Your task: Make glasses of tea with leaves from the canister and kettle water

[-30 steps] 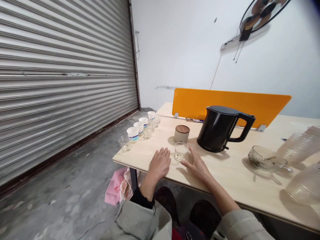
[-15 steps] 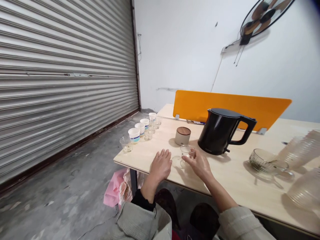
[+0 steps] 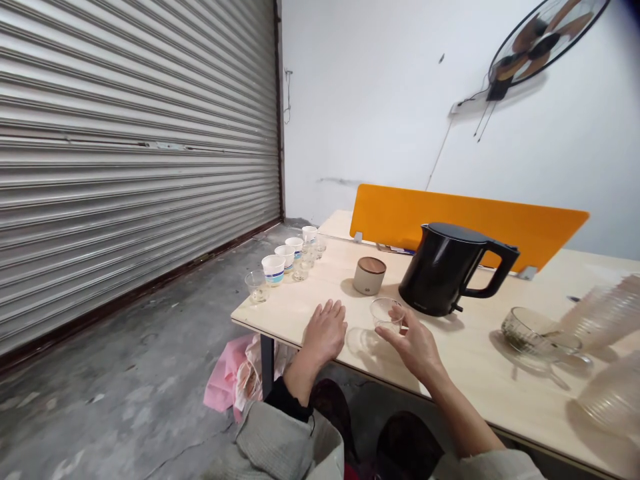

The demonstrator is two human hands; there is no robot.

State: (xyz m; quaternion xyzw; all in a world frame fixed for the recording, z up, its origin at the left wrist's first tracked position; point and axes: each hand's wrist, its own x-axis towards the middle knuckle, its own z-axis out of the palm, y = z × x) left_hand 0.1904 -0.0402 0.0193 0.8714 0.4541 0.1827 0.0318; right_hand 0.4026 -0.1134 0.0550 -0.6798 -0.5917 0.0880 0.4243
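My right hand (image 3: pixel 413 347) grips a small clear glass cup (image 3: pixel 386 315), its fingers and thumb around the lower part, just in front of the black electric kettle (image 3: pixel 443 273). My left hand (image 3: pixel 326 331) lies flat and open on the pale wooden table (image 3: pixel 330 280), near its front edge and left of the glass. A round beige canister (image 3: pixel 371 275) with a wooden lid stands behind the gap between my hands. The kettle's lid is shut, and its handle faces right.
Several white paper cups (image 3: pixel 274 269) and small glasses (image 3: pixel 257 287) stand in a row along the table's left side. A glass jug (image 3: pixel 537 337) and stacked clear plastic cups (image 3: pixel 605 313) are at the right. An orange divider (image 3: pixel 465 223) stands behind the kettle. A pink bag (image 3: pixel 227 380) lies below the table.
The glass has moved right and toward the kettle, now gripped in my right hand, whose fingers have closed around it. My left hand has stayed flat on the table.
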